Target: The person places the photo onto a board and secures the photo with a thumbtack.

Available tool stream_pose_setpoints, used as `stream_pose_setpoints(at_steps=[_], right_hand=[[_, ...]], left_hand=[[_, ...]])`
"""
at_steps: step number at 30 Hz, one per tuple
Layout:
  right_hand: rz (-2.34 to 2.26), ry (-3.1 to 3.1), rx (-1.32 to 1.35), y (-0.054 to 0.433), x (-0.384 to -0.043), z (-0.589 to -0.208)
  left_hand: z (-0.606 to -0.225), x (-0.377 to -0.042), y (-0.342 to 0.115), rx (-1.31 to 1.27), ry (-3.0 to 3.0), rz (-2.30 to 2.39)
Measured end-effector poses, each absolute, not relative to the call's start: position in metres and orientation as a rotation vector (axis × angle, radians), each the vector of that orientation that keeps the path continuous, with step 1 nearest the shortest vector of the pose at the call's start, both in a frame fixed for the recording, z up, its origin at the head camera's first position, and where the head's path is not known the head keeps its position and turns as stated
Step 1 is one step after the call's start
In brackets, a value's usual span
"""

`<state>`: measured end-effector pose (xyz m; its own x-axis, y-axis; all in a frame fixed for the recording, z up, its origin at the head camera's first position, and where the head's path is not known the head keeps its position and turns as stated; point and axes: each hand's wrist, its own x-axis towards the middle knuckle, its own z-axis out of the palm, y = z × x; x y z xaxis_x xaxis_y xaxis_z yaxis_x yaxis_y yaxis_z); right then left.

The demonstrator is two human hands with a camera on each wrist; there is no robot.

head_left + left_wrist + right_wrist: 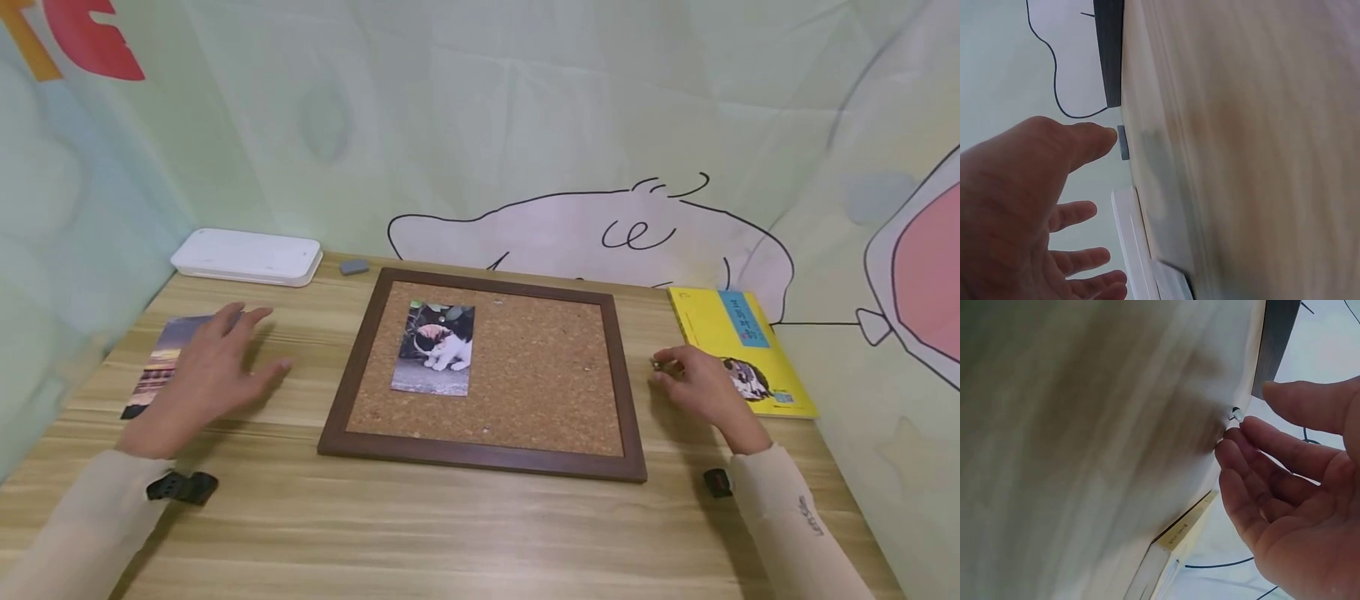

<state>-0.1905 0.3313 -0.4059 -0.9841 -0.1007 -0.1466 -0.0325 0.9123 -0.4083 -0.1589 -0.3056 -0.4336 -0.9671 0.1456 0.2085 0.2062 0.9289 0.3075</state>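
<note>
My left hand [206,367] spreads its fingers over a sunset photo [161,358] at the left of the table, covering part of it; the left wrist view shows the palm raised off the tabletop. My right hand [697,385] is low over the table beside the corkboard, fingers bent. A small clear push pin [1237,414] is at its index fingertip in the right wrist view, with the thumb apart from it. On the brown-framed corkboard [547,375] a cat photo [438,354] is held by a pin at its top. Several other pins stick in the cork.
A yellow book [712,321] lies under and behind my right hand. At the back left are a white case [247,254] and a small grey block [354,267]. A printed cloth wall [480,125] borders the wooden table [450,533] at the back and sides.
</note>
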Motion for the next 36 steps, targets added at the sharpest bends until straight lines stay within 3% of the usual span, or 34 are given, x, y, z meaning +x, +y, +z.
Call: stream_pose_setpoints(at_steps=[15, 28, 36], right_hand=[[-0.643, 2.904, -0.018, 0.332, -0.200, -0.406], [-0.647, 2.894, 0.003, 0.331, -0.204, -0.406], [-0.623, 2.912, -0.019, 0.331, -0.204, -0.404]], left_hand=[[-0.431, -0.154, -0.342, -0.246, -2.881, -0.485], [-0.420, -0.144, -0.363, 0.137, -3.183, -0.440], [-0.421, -0.140, -0.364, 0.161, -3.188, -0.435]])
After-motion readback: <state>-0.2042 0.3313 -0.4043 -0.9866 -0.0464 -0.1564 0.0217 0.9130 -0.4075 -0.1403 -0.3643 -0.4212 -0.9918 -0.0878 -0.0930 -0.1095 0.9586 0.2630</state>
